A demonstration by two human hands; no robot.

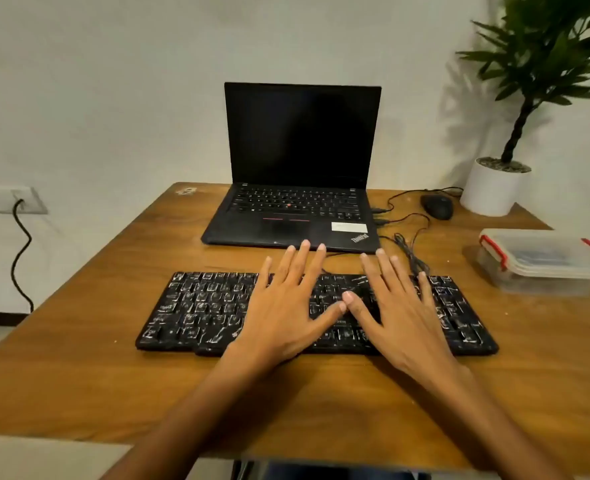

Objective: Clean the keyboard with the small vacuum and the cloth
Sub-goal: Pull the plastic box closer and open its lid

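A black keyboard (200, 306), its keys streaked with white dust, lies across the middle of the wooden table (79, 358). My left hand (286, 299) and my right hand (401, 306) are spread flat, fingers straight, over the keyboard's middle and right part. Whether the palms touch the keys I cannot tell. The two thumbs meet at their tips. Neither hand holds anything. No vacuum or cloth is in view.
An open black laptop (297, 188) with a dark screen stands behind the keyboard. At the right are a black mouse (437, 206) with cables, a white-potted plant (494, 188), and a clear lidded box (543, 261) with red clips. A wall socket (6, 199) is at left.
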